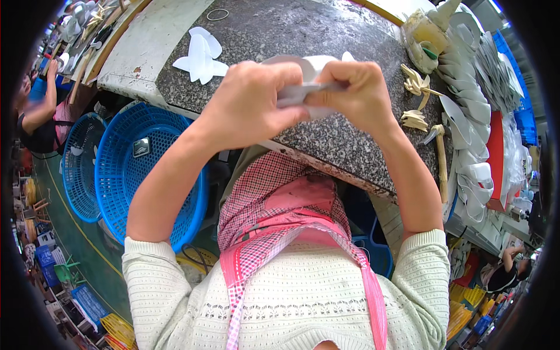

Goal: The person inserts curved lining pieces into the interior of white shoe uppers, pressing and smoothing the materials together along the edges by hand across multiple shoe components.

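Note:
Both of my hands are raised over the near part of the stone-topped table, gripping one curved white-and-grey shoe upper (296,94) between them. My left hand (252,100) is closed on its left side, with the thumb below and fingers above. On the right side my right hand (359,93) pinches the edge, slightly blurred. The fingers cover much of the shoe upper, so its full shape is hidden. Beyond the left hand, several flat white cut pieces (202,56) lie in a loose pile on the tabletop (262,29).
A hammer (442,169) with a wooden handle lies at the table's right edge. Near it are cream-coloured strips (415,120), a glue-stained pot (424,42) and a row of white shoe uppers (466,111). Blue plastic baskets (105,157) stand at the left. Other people work at both sides.

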A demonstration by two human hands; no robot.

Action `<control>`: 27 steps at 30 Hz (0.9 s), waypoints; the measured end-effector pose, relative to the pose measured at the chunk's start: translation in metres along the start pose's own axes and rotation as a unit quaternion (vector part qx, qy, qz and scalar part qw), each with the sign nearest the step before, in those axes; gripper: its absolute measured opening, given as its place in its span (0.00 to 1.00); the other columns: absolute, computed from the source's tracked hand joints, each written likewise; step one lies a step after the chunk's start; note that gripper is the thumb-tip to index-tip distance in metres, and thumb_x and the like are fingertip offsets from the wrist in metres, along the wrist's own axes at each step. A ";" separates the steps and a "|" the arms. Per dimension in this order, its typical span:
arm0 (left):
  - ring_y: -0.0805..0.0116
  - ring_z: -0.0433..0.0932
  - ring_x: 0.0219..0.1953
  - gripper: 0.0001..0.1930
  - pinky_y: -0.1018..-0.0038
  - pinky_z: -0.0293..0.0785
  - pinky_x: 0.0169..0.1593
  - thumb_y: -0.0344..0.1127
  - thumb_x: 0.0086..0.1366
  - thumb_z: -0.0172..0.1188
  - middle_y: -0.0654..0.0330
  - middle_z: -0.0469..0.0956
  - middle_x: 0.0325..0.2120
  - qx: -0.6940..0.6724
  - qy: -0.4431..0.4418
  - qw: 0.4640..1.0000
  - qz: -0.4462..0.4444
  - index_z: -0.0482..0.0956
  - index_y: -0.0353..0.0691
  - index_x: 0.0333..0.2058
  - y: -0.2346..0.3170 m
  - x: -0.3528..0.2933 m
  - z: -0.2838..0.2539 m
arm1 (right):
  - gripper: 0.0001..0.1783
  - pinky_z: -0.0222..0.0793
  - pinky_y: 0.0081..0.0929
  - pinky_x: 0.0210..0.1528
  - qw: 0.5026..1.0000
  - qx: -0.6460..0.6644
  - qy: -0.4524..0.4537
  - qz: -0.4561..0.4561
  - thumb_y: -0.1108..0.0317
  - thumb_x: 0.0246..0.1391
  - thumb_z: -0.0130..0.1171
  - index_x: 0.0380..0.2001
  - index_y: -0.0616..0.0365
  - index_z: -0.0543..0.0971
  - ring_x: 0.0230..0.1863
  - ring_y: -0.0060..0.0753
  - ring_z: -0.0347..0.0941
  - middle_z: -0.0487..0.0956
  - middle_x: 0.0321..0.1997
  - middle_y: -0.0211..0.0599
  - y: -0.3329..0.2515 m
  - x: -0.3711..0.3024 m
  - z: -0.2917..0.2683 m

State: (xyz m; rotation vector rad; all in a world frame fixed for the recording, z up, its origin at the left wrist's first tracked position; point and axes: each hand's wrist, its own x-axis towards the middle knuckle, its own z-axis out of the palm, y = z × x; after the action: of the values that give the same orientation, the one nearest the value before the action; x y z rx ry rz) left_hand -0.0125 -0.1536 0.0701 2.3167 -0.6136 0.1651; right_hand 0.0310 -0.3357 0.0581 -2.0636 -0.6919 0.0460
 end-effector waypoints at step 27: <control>0.58 0.76 0.28 0.36 0.68 0.72 0.34 0.43 0.40 0.64 0.41 0.75 0.29 -0.630 -0.049 0.775 0.013 0.64 0.27 0.47 -0.018 -0.003 0.006 | 0.27 0.56 0.18 0.19 0.694 0.707 -0.110 -0.080 0.49 0.50 0.53 0.38 0.65 0.66 0.16 0.18 0.62 0.69 0.22 0.32 0.006 -0.016 -0.012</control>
State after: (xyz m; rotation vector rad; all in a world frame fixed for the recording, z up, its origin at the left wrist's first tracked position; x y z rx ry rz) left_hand -0.0067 -0.1458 0.0536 0.9933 -0.5386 -0.2960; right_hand 0.0237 -0.3556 0.0570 -0.4792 -0.6252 0.5551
